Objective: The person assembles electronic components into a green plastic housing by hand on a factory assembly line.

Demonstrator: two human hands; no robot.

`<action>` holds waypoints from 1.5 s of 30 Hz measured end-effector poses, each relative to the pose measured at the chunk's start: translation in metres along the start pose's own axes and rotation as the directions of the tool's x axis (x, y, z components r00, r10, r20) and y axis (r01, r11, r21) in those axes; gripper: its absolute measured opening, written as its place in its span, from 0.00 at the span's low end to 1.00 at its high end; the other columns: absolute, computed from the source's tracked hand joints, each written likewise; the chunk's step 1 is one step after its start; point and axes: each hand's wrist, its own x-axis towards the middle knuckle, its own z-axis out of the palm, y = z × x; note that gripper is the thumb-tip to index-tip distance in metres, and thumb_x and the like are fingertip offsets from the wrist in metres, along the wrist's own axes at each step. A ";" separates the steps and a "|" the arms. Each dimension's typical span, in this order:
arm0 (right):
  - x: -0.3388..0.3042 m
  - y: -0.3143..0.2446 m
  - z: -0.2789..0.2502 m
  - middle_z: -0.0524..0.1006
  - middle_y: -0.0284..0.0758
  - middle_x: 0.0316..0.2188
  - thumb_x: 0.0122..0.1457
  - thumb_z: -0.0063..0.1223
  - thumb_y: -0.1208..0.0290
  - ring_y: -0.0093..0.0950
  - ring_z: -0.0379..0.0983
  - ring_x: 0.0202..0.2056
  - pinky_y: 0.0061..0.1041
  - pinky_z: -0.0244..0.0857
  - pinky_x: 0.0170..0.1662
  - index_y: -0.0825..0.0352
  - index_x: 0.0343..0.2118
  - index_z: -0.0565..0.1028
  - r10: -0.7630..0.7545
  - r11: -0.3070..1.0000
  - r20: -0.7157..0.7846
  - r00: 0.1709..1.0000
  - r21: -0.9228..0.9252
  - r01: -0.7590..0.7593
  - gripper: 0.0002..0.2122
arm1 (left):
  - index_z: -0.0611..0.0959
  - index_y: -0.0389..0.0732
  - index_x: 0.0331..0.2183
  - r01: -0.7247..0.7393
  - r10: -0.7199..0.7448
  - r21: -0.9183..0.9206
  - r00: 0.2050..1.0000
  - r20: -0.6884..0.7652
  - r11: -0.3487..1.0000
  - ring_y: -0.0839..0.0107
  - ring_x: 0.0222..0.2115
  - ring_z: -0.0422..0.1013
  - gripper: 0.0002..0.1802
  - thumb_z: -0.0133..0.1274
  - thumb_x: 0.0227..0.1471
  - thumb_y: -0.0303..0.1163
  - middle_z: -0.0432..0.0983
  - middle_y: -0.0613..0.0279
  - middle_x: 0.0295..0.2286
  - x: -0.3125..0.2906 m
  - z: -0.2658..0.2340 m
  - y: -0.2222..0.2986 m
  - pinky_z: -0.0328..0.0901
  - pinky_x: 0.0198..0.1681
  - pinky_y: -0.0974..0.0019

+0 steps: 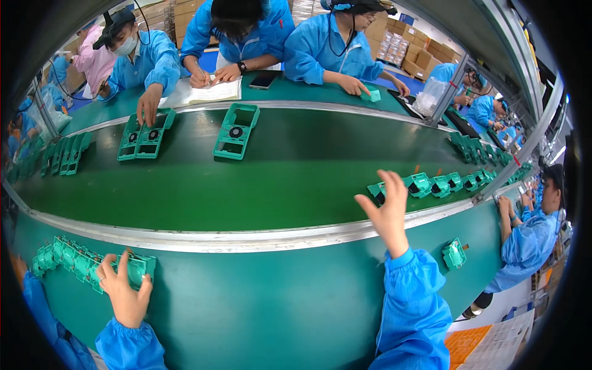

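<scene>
My left hand (128, 293) is at the right end of a row of green plastic housings (80, 262) on the near table. Its fingers and thumb are apart, in front of the last housing; whether they touch it I cannot tell. My right hand (390, 213) reaches over the metal rail toward the belt, fingers spread and thumb out, with nothing in it. Just behind it a green housing (375, 190) lies on the belt, partly hidden by the hand. More green housings (419, 185) run from there to the right.
A metal rail (246, 239) borders the green conveyor belt (185, 197). Flat green casings (235, 131) with round black parts lie on its far side. One green housing (454, 254) sits on the near table, at right. Co-workers in blue are across the belt and at right; one writes on paper (206, 91).
</scene>
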 end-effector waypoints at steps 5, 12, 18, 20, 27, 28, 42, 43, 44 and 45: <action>-0.011 0.067 0.000 0.57 0.52 0.48 0.35 0.66 0.60 0.48 0.56 0.48 0.40 0.55 0.48 0.67 0.53 0.54 0.260 0.952 0.082 0.962 -0.191 -0.241 0.42 | 0.63 0.43 0.51 0.028 -0.022 0.048 0.991 -0.130 0.998 0.48 0.49 0.49 0.41 0.57 0.30 0.23 0.51 0.47 0.48 0.016 -0.004 0.019 0.48 0.49 0.51; -0.010 0.010 0.008 0.62 0.46 0.40 0.34 0.62 0.68 0.43 0.65 0.39 0.35 0.63 0.41 0.65 0.55 0.52 0.265 0.961 0.160 0.951 0.032 -0.274 0.42 | 0.68 0.38 0.46 -0.208 0.481 -0.812 0.871 0.100 0.545 0.54 0.43 0.62 0.32 0.59 0.36 0.31 0.65 0.48 0.41 0.011 0.017 0.113 0.58 0.47 0.58; -0.039 -0.104 0.002 0.59 0.47 0.42 0.34 0.64 0.67 0.43 0.61 0.42 0.34 0.62 0.43 0.68 0.53 0.53 -0.104 0.917 0.239 0.965 0.399 0.000 0.41 | 0.39 0.49 0.57 0.556 0.518 -0.817 0.750 0.412 -0.155 0.61 0.50 0.56 0.47 0.51 0.45 0.21 0.47 0.50 0.53 -0.004 0.043 0.187 0.55 0.50 0.61; -0.058 -0.118 0.003 0.57 0.47 0.43 0.34 0.66 0.67 0.43 0.61 0.43 0.33 0.63 0.42 0.67 0.53 0.52 -0.132 0.886 0.246 0.960 0.463 0.003 0.42 | 0.35 0.49 0.57 0.523 0.544 -0.814 0.773 0.327 -0.253 0.61 0.50 0.56 0.48 0.48 0.46 0.20 0.41 0.50 0.54 -0.006 0.048 0.190 0.55 0.50 0.63; -0.068 -0.110 0.010 0.54 0.39 0.49 0.47 0.51 0.82 0.32 0.57 0.50 0.31 0.61 0.47 0.70 0.54 0.51 -0.114 0.189 0.412 0.904 0.902 -0.388 0.30 | 0.39 0.50 0.57 0.529 0.527 -0.765 0.796 0.297 -0.368 0.64 0.48 0.58 0.44 0.44 0.46 0.16 0.47 0.52 0.54 0.010 0.051 0.170 0.60 0.44 0.67; -0.066 -0.108 0.008 0.55 0.39 0.49 0.49 0.47 0.84 0.33 0.57 0.50 0.31 0.60 0.48 0.71 0.54 0.51 -0.093 0.029 0.465 0.880 0.885 -0.465 0.28 | 0.39 0.50 0.57 0.529 0.523 -0.765 0.797 0.300 -0.368 0.64 0.48 0.58 0.44 0.44 0.46 0.16 0.47 0.52 0.54 0.011 0.053 0.168 0.60 0.44 0.67; -0.061 -0.099 0.009 0.63 0.37 0.49 0.56 0.44 0.72 0.26 0.62 0.48 0.26 0.57 0.49 0.69 0.54 0.54 -0.091 -0.362 0.778 0.622 0.555 -0.748 0.24 | 0.44 0.46 0.57 0.559 0.532 -0.734 0.785 0.317 -0.386 0.65 0.49 0.58 0.42 0.45 0.45 0.18 0.53 0.53 0.52 0.013 0.063 0.164 0.58 0.45 0.64; -0.061 -0.096 0.010 0.64 0.37 0.48 0.56 0.44 0.72 0.26 0.62 0.47 0.26 0.56 0.49 0.69 0.54 0.55 -0.148 -0.375 0.790 0.595 0.512 -0.773 0.23 | 0.44 0.46 0.57 0.557 0.540 -0.741 0.781 0.314 -0.374 0.65 0.49 0.57 0.42 0.45 0.45 0.19 0.52 0.53 0.53 0.012 0.063 0.164 0.57 0.46 0.64; -0.061 -0.093 0.011 0.65 0.36 0.47 0.56 0.45 0.71 0.25 0.62 0.47 0.26 0.56 0.49 0.69 0.53 0.56 -0.205 -0.384 0.798 0.566 0.466 -0.797 0.23 | 0.44 0.46 0.57 0.559 0.541 -0.740 0.779 0.315 -0.374 0.65 0.49 0.57 0.42 0.45 0.45 0.19 0.52 0.53 0.53 0.012 0.063 0.164 0.57 0.46 0.64; -0.061 -0.093 0.010 0.65 0.36 0.47 0.56 0.45 0.71 0.25 0.62 0.47 0.26 0.56 0.49 0.69 0.53 0.56 -0.203 -0.384 0.799 0.565 0.466 -0.797 0.23 | 0.43 0.45 0.57 0.562 0.547 -0.738 0.776 0.314 -0.374 0.65 0.50 0.55 0.42 0.45 0.45 0.19 0.52 0.53 0.53 0.012 0.063 0.164 0.57 0.47 0.64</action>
